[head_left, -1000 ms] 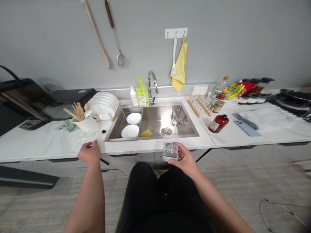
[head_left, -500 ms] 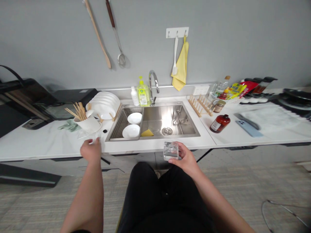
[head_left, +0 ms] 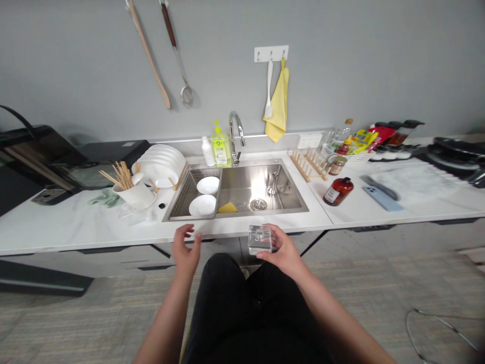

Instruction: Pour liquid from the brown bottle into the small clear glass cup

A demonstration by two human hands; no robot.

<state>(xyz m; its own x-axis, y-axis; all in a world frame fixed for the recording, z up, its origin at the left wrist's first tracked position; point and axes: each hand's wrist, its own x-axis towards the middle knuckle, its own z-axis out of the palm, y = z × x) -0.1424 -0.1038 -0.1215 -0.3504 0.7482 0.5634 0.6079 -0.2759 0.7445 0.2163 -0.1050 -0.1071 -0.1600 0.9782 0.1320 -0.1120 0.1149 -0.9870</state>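
Observation:
My right hand (head_left: 279,248) grips a small clear square container (head_left: 259,239), holding it by its right side in front of the counter's edge. Thumb and fingers of my left hand (head_left: 187,246) are apart and empty, just in front of the counter below the sink's left end. Two white bowls (head_left: 203,206) sit in the left part of the steel sink (head_left: 299,206). Clear see-through pieces (head_left: 131,218), hard to make out, lie on the counter by the white holder (head_left: 133,195) of chopsticks.
White plates (head_left: 161,172) stand in a rack behind the chopsticks. A yellow-green soap bottle (head_left: 221,149) is beside the tap (head_left: 235,136). To the right are a wooden rack (head_left: 308,164), a brown bottle (head_left: 338,192) and a blue phone (head_left: 382,198).
My left hand has left the clear pieces near the chopstick holder and moved right, its fingers spreading. The right hand still holds the clear container, in nearly the same place.

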